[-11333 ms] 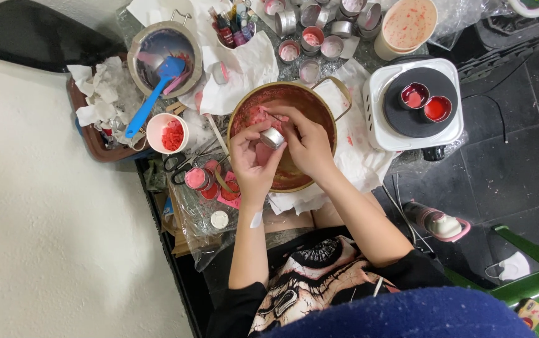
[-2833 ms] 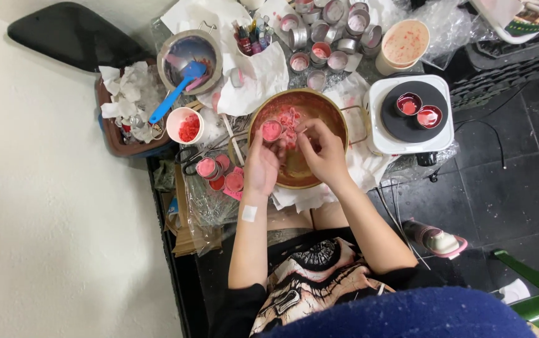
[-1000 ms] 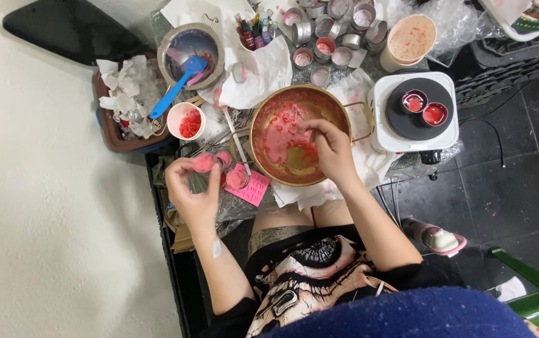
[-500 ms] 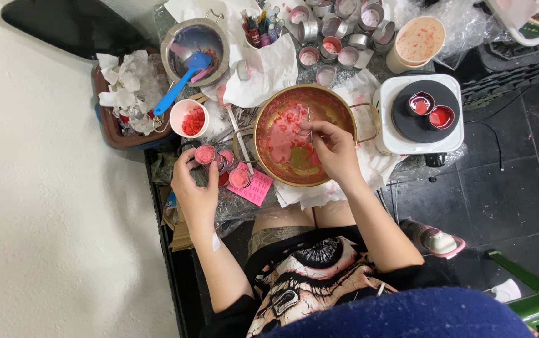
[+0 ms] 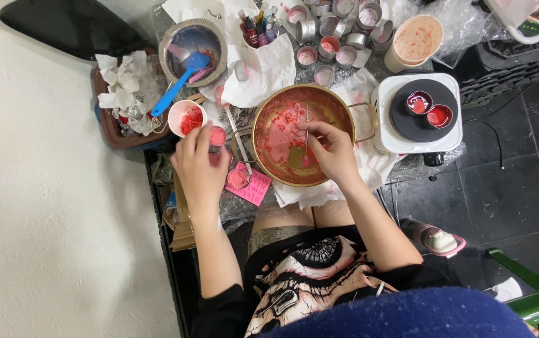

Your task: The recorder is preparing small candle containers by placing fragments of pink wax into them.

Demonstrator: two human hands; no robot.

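Left hand (image 5: 199, 164) now lifts pink tin (image 5: 217, 136), seemingly.

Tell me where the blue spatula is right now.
In the head view, upper left: the blue spatula leans in the grey bowl, just above the white cup near the left hand.

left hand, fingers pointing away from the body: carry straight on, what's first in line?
Probably the small white cup of red bits, just beyond the left hand and the pink tin at its fingertips; height is unclear.

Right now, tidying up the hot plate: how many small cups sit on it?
2. One purple-rimmed cup sits left of centre on the black hot plate; one red-filled cup is beside it, toward the right. Neither seems hidden.
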